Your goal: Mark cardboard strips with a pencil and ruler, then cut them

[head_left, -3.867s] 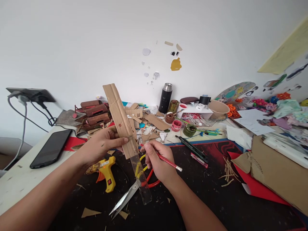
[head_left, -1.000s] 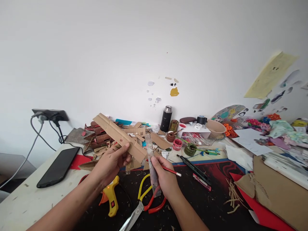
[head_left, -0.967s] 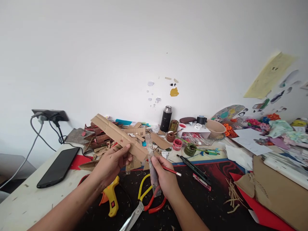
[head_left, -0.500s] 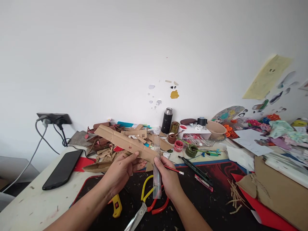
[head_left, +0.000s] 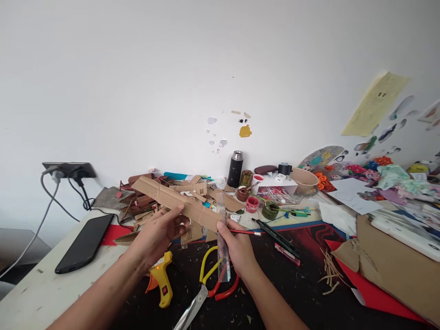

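Note:
A long creased cardboard strip (head_left: 175, 201) is held up slantwise between both hands. My left hand (head_left: 165, 229) grips its lower edge near the middle, thumb on top. At the strip's right end my right hand (head_left: 237, 243) pinches it together with a clear ruler (head_left: 223, 263), which hangs down nearly upright. A red pencil (head_left: 252, 233) also sticks out from my right hand. Below the hands, scissors (head_left: 201, 295) with yellow and red handles lie on the dark mat, beside a yellow glue gun (head_left: 163, 282).
Cardboard scraps (head_left: 147, 213) are heaped behind the hands. Paint jars (head_left: 252, 204) and a black flask (head_left: 235, 169) stand at the back. A phone (head_left: 84, 243) lies left; a dark green cutter (head_left: 277, 236), twine (head_left: 330, 270) and a cardboard sheet (head_left: 395, 270) lie right.
My left hand has slid left along the strip, and more of the glue gun shows. The view has shifted slightly. Both hands still hold the strip.

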Demonstrator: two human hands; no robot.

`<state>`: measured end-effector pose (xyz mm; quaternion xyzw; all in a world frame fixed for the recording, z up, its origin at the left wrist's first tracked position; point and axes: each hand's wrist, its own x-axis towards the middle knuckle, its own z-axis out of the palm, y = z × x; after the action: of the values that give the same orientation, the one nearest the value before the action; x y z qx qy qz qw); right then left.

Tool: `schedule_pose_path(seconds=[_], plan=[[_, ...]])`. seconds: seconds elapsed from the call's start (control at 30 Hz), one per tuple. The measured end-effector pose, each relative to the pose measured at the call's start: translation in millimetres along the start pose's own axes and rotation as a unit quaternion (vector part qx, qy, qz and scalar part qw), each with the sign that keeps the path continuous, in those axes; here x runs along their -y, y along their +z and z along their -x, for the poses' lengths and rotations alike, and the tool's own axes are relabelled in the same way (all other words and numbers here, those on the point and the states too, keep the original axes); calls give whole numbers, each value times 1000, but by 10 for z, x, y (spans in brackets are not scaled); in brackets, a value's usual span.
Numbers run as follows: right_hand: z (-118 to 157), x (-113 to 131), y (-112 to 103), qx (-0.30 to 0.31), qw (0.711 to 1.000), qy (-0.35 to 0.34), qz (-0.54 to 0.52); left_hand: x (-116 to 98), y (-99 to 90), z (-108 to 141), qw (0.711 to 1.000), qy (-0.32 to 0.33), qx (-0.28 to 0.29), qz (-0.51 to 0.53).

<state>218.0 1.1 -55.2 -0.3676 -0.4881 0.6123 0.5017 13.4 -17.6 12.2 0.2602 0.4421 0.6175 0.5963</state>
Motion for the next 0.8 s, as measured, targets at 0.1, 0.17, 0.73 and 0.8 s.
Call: schedule_pose_path(seconds=[0.1, 0.17, 0.73, 0.8], plan=[[6, 3, -4, -2, 1000, -1, 14, -43, -6, -12, 1000, 9, -5, 4], [12, 13, -4, -2, 1000, -6, 21, -44, 0, -12, 1000, 7, -5, 0], [25, 82, -21, -31, 999, -10, 10, 5, -78, -32, 994, -3, 45, -95], [21, 78, -25, -31, 999, -11, 8, -32, -102, -25, 990, -2, 61, -127]])
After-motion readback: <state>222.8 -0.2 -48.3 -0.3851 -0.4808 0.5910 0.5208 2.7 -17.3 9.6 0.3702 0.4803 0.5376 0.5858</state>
